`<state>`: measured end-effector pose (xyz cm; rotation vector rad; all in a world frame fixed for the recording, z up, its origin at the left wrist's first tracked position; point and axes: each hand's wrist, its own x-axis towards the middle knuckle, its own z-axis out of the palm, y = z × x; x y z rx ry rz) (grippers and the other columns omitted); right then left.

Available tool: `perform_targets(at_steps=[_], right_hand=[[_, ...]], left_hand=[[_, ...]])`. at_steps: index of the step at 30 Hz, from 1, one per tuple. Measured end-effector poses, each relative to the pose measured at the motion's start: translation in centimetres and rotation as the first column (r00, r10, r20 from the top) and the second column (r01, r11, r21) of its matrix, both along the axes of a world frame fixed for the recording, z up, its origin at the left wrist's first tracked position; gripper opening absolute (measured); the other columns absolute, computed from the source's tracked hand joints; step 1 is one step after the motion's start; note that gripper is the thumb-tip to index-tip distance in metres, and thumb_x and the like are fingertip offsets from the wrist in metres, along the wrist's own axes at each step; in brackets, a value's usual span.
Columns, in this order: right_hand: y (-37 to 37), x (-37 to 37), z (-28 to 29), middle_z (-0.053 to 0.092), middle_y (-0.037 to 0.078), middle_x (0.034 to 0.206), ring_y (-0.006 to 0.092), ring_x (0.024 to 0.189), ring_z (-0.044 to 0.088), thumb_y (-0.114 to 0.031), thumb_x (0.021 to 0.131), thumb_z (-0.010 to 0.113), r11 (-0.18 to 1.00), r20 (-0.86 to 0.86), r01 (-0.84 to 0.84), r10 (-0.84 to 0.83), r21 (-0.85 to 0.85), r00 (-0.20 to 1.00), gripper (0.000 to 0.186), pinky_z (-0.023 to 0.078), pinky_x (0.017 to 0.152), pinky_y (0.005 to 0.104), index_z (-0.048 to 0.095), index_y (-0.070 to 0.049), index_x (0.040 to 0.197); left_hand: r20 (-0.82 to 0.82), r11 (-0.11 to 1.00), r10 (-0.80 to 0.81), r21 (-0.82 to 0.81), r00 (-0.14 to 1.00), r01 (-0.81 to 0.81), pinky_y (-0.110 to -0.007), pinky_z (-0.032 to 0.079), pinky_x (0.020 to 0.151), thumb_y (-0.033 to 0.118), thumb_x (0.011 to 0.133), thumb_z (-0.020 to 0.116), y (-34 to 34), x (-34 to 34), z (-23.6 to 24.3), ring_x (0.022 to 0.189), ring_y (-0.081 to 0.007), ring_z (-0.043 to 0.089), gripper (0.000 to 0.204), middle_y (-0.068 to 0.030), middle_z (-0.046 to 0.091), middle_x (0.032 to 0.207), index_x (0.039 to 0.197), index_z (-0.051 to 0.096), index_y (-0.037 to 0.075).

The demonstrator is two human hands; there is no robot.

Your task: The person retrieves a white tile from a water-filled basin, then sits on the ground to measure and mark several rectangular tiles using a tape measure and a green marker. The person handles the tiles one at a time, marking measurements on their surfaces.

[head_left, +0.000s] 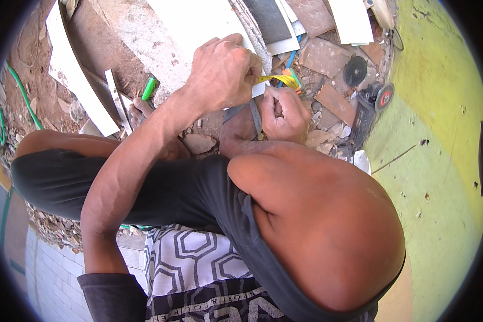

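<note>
My left hand (224,70) is closed over the edge of a white tile (198,24). Its fingertips pinch the yellow blade of a tape measure (284,79). The blade curves rightward to an orange and green case just beyond my right hand. My right hand (286,114) is curled into a fist beside the case, low over my foot. Whatever it grips, if anything, is hidden by the fingers. Below the blade, between both hands, shows a small white corner piece (258,89).
An angle grinder (378,99) rests at the right by the yellow-green wall (429,134). A black disc (355,71), broken tiles (335,103) and rubble lie near it. A green marker (148,88) and white strips (75,70) are at left. A blue cord (294,56) runs beyond my hands.
</note>
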<state>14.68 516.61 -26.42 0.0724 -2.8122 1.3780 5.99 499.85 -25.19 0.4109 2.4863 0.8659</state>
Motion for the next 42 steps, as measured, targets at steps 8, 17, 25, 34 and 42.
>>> perform_targets(at_steps=[8,17,25,34,42], right_hand=[[0.1,-0.1,-0.3,0.062,0.017,0.079,0.0350,0.071,0.063,0.010,0.081,0.068,1.000,0.004,-0.006,0.006,-0.009,1.000,0.014,0.050,0.063,0.0426,0.063,0.002,0.092],[0.1,-0.5,0.1,0.062,0.016,0.079,0.0352,0.072,0.063,0.010,0.082,0.066,1.000,0.012,-0.014,0.014,-0.015,1.000,0.013,0.051,0.064,0.0416,0.063,0.002,0.093],[6.2,-0.3,-1.2,0.060,0.016,0.123,0.0275,0.111,0.059,-0.002,0.087,0.068,0.988,0.190,0.128,-0.111,-0.082,0.976,0.007,0.045,0.098,0.0425,0.066,-0.001,0.094],[8.5,-0.8,-2.4,0.048,0.018,0.144,0.0384,0.134,0.047,-0.003,0.079,0.072,0.921,0.147,-0.358,0.337,0.151,0.930,0.013,0.039,0.108,0.0504,0.070,-0.002,0.092],[9.6,-0.1,-3.7,0.049,0.026,0.135,0.0429,0.124,0.053,0.007,0.076,0.069,0.945,-0.021,-0.299,0.304,0.136,0.952,0.021,0.049,0.101,0.0509,0.066,0.001,0.097]], left_hand=[[-0.029,1.000,-0.010,-0.001,1.000,0.010,-0.043,0.051,0.072,0.014,0.074,0.071,-0.2,0.1,-0.3,0.078,-0.0309,0.063,0.009,-0.0082,0.060,0.079,0.080,0.078,0.016],[-0.020,1.000,-0.010,0.001,1.000,0.010,-0.043,0.052,0.077,0.012,0.071,0.068,0.0,-0.2,0.1,0.083,-0.0317,0.064,0.012,-0.0120,0.063,0.080,0.077,0.078,0.015],[-0.008,1.000,-0.028,0.006,1.000,0.028,-0.042,0.051,0.079,0.010,0.071,0.065,-0.7,0.5,-0.2,0.087,-0.0282,0.063,0.011,-0.0101,0.065,0.075,0.074,0.075,0.012],[-0.088,0.992,-0.109,0.052,0.990,0.114,-0.040,0.049,0.075,0.010,0.074,0.070,0.0,0.4,0.6,0.090,-0.0252,0.059,0.008,-0.0038,0.066,0.079,0.081,0.071,0.009],[-0.151,0.936,-0.315,-0.213,0.937,0.280,-0.041,0.047,0.077,0.008,0.080,0.060,0.8,1.1,2.4,0.099,-0.0263,0.057,0.028,-0.0092,0.057,0.104,0.107,0.058,0.005]])
